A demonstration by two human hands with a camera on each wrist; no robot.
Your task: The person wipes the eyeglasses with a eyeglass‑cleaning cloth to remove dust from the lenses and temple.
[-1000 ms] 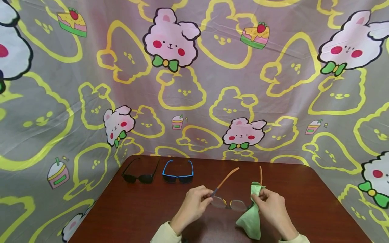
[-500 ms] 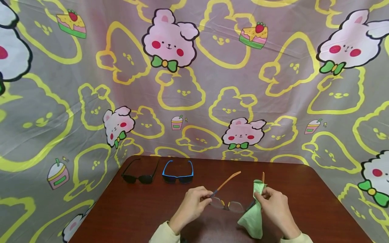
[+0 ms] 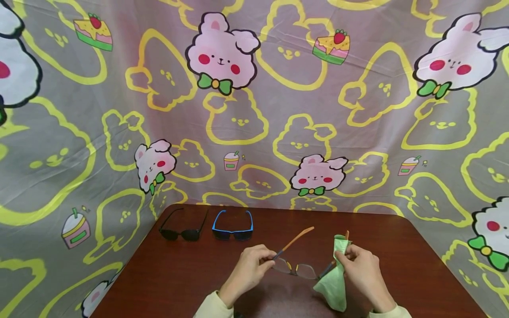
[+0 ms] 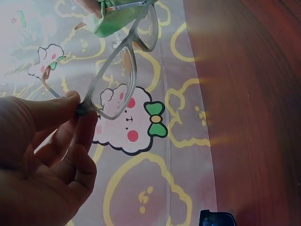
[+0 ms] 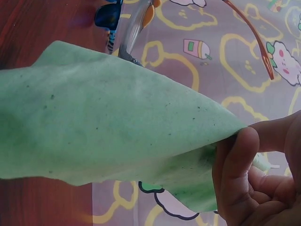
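Note:
A pair of clear-framed eyeglasses (image 3: 306, 271) with orange-brown temples is held above the table in the head view, lenses toward the person. My left hand (image 3: 250, 270) pinches it at the left hinge between thumb and fingers; the left wrist view shows the frame (image 4: 112, 70) reaching up from those fingertips. My right hand (image 3: 363, 269) pinches a pale green cleaning cloth (image 3: 335, 287) around the right temple, whose orange tip pokes out above the cloth. In the right wrist view the cloth (image 5: 117, 113) hangs as a wide sheet from thumb and fingers, covering most of that temple.
Black sunglasses (image 3: 180, 234) and blue-framed sunglasses (image 3: 232, 233) stand unfolded at the back left of the dark red-brown table (image 3: 179, 282). A patterned curtain (image 3: 246, 150) with cartoon bunnies closes off the back and sides.
The right hand and cloth have shifted slightly right and down along the temple, and less of its tip shows. The glasses have tilted a little; the left hand barely moved.

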